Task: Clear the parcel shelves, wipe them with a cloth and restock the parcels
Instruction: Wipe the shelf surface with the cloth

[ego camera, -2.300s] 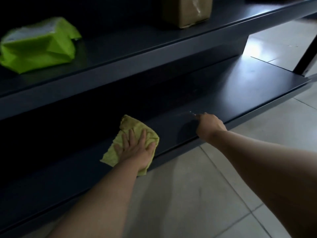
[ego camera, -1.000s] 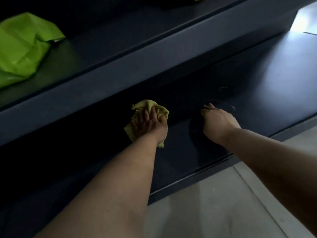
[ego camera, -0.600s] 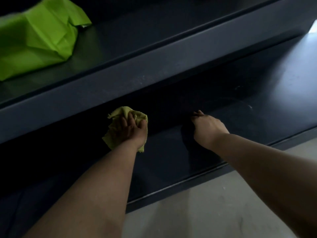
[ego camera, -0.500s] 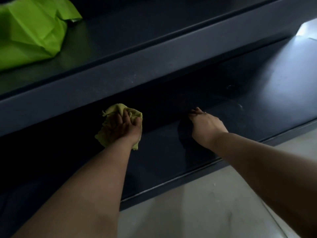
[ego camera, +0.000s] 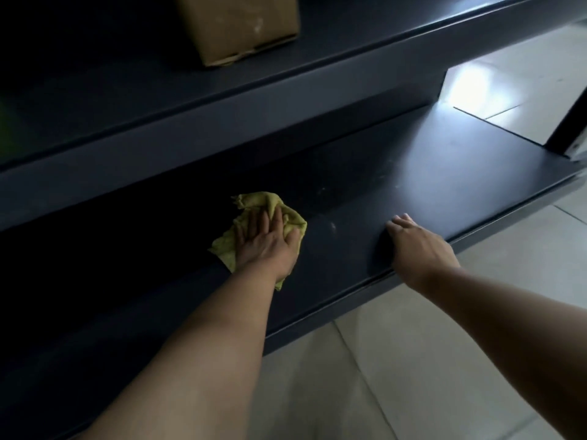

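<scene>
Head view, items listed from the left of the frame to the right.

Lower shelf (ego camera: 428, 173): dark, flat board running from the lower left to the right edge; bare surface lit at its right end, in deep shadow at the left.

Upper shelf (ego camera: 222, 122): dark board above it, crossing the frame from the left edge to the upper right; its front lip overhangs the lower board.

Left hand (ego camera: 265, 242): at frame centre, palm down, fingers spread flat and pressing on the cloth; forearm reaches in from the bottom left.

Cloth (ego camera: 263, 201): yellow-green, crumpled, lying on the lower shelf under the left hand; bunched folds stick out beyond the fingertips and a corner shows below the wrist.

Cardboard parcel (ego camera: 238, 23): brown box at top centre, standing on the upper shelf, cut off by the top edge of the frame.

Right hand (ego camera: 419, 246): right of centre, empty, resting on the lower shelf near its front edge; fingers loosely curled, tips down on the board; well apart from the cloth. Forearm enters from the lower right.

Floor (ego camera: 413, 360): pale tiles at lower right, with a bright reflection at the upper right beyond the shelf end.
</scene>
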